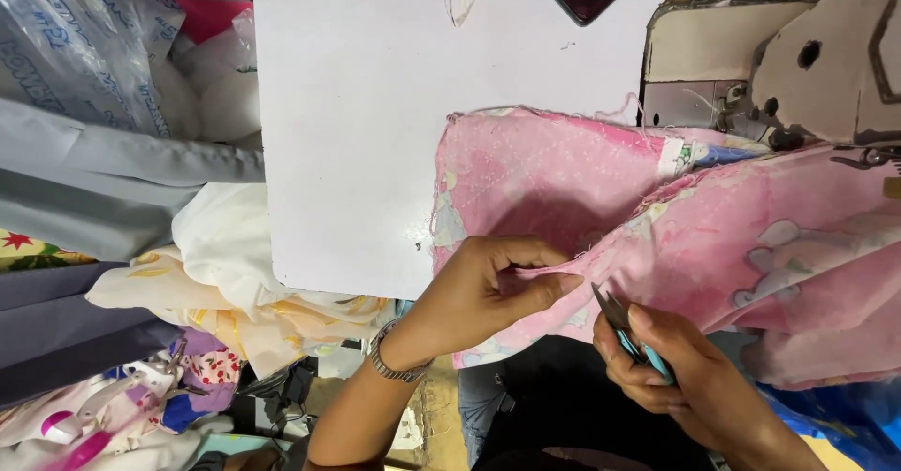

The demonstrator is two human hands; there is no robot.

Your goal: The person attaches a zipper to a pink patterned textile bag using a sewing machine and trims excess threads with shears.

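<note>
The left hand pinches a fold of the pink printed fabric between thumb and fingertips; the right hand is closed round small thread snips, blades just beside that fold; the cloth looks light, limp and easily puckered, best taken at the seam edge; it drapes from the sewing machine over the white table edge; bare tabletop lies to the left, heaped cloth beyond
</note>
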